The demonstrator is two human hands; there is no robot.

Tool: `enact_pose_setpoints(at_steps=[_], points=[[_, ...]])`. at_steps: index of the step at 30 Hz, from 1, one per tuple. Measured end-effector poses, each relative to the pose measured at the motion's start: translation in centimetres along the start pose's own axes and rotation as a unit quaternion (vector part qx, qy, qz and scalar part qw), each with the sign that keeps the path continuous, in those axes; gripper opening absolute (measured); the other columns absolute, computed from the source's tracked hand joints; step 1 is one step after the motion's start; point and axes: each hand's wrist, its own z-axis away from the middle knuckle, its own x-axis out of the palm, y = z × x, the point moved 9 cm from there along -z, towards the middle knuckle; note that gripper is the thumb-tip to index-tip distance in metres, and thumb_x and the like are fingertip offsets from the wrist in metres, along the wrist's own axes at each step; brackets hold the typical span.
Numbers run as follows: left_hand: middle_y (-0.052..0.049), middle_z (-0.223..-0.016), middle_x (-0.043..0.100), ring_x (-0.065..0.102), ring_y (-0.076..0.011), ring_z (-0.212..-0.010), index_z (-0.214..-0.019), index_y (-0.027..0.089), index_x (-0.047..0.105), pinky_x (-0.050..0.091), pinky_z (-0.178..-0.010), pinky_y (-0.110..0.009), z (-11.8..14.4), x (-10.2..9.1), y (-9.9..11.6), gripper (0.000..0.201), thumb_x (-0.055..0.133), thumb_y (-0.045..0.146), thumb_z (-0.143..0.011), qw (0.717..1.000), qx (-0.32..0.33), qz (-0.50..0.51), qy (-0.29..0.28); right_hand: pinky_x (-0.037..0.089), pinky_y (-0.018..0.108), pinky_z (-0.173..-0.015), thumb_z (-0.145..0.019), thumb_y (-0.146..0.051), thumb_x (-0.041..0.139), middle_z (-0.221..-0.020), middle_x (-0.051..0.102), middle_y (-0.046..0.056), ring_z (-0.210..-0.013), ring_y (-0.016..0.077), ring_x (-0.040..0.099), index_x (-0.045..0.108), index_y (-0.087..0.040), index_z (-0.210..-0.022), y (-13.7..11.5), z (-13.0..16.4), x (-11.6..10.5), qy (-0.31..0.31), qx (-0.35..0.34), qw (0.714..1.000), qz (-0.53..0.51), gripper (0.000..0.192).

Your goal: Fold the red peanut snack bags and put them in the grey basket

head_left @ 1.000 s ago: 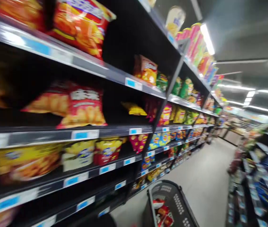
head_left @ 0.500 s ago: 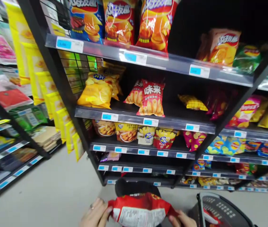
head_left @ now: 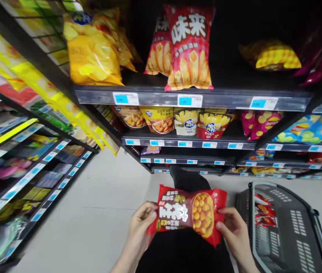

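Observation:
A red and dark snack bag (head_left: 187, 212), printed with round golden pieces and white lettering, is stretched sideways between both hands in front of my dark clothing. My left hand (head_left: 140, 223) pinches its left end. At the opposite end, the fingers and thumb of my right hand (head_left: 233, 229) grip the red edge. The bag's printed front faces up towards me. Beside my right hand stands a dark grey shopping basket (head_left: 288, 223), with red packets (head_left: 264, 212) lying inside it.
Ahead is a black shelf rack with yellow chip bags (head_left: 92, 53), red snack bags (head_left: 189, 49) and pouches (head_left: 156, 119). Yellow packets (head_left: 44, 87) hang down the rack's left side. Another shelf unit (head_left: 30, 178) runs along the left, across the pale floor (head_left: 92, 227).
The view has tilted down and come nearer the shelves. The bag has been turned from its white-labelled back to its printed front, both hands still holding its ends.

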Motion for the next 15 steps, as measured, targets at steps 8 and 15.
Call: enact_pose_setpoints(at_steps=[8, 15], points=[[-0.005, -0.072, 0.069, 0.065, -0.0193, -0.061, -0.09, 0.014, 0.065, 0.055, -0.056, -0.027, 0.1, -0.4, -6.6, 0.043, 0.081, 0.018, -0.051, 0.964, -0.266, 0.014, 0.002, 0.045, 0.022, -0.058, -0.069, -0.036, 0.069, -0.068, 0.061, 0.001, -0.063, 0.0129, 0.056, 0.061, -0.02, -0.071, 1.8, 1.6, 0.7, -0.063, 0.038, 0.997, -0.022, 0.018], [-0.004, -0.087, 0.069, 0.066, -0.0203, -0.064, -0.106, 0.02, 0.06, 0.058, -0.046, -0.031, -3.1, 6.4, -5.8, 0.041, 0.071, 0.024, -0.067, 0.993, -0.118, -0.015, -0.001, 0.044, 0.034, -0.083, -0.082, -0.06, 0.031, -0.121, 0.051, 0.015, -0.105, 0.0212, 0.055, 0.038, -0.018, -0.126, 16.5, 0.7, -17.9, 0.209, 0.17, 0.917, 0.294, 0.061]])
